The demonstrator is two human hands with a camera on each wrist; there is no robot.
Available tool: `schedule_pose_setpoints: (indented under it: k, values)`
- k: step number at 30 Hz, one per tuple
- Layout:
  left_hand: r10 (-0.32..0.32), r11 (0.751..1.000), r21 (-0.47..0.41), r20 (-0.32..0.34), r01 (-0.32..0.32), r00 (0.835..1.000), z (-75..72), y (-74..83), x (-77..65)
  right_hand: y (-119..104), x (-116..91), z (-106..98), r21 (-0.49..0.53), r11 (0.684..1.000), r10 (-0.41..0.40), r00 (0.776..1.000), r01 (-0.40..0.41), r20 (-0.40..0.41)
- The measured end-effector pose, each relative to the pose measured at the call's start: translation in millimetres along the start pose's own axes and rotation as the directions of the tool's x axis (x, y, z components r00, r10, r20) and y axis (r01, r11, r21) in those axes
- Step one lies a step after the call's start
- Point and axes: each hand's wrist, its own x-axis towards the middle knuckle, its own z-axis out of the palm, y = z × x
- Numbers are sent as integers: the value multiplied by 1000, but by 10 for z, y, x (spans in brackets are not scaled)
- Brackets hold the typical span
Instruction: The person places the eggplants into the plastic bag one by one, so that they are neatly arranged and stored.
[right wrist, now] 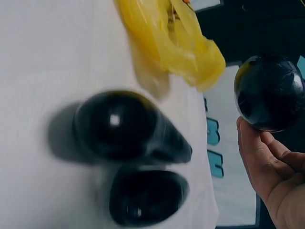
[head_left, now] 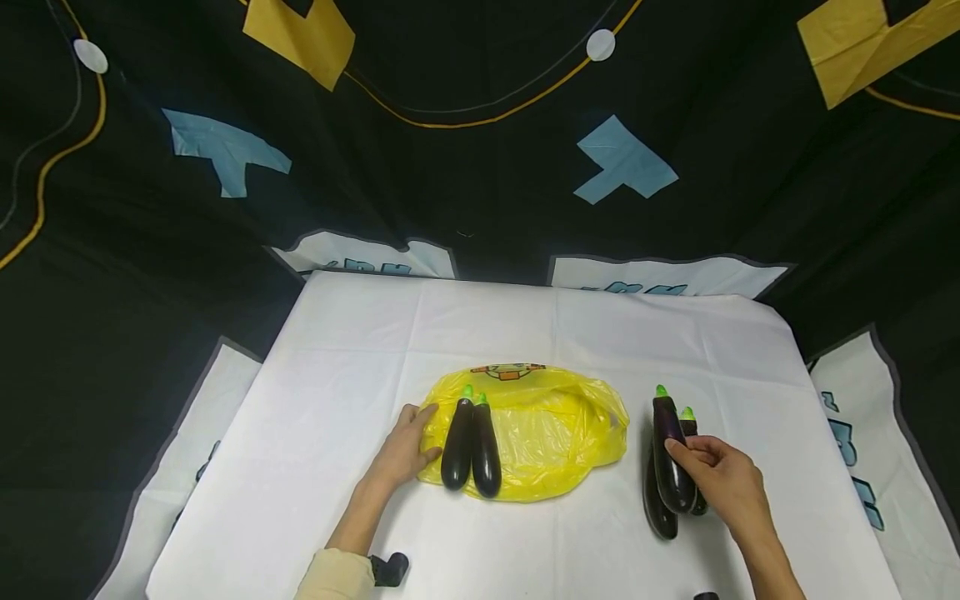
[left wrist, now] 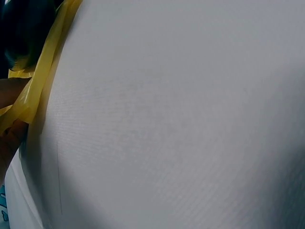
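Pinching the bag (head_left: 555, 442) by its left edge with the left hand (head_left: 401, 450), just beside two eggplants (head_left: 457, 446) lying on it. Might tip those off by tugging that edge upward. Farther right, grasping a third eggplant (head_left: 670, 458) in the right hand (head_left: 726, 483), above two more (head_left: 660, 507) on the surface (head_left: 352, 333). Might drop it if gripping the glossy skin too loosely, or set the lower ones rolling if swinging low.

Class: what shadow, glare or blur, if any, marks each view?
Head: glare streaks on the yellow bag; left wrist: dim light, dark shading at lower right of the white cloth; right wrist: glint and slight blur on the upper tabletop eggplant, its shadow at left.
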Motion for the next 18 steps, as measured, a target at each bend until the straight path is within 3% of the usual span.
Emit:
schedule_pose_setpoints:
  k: [18]
  values:
    - [-2,1000,-7,-2,2,1000,-9,14,0,-324,44,454,59,990,-134,990,132,43]
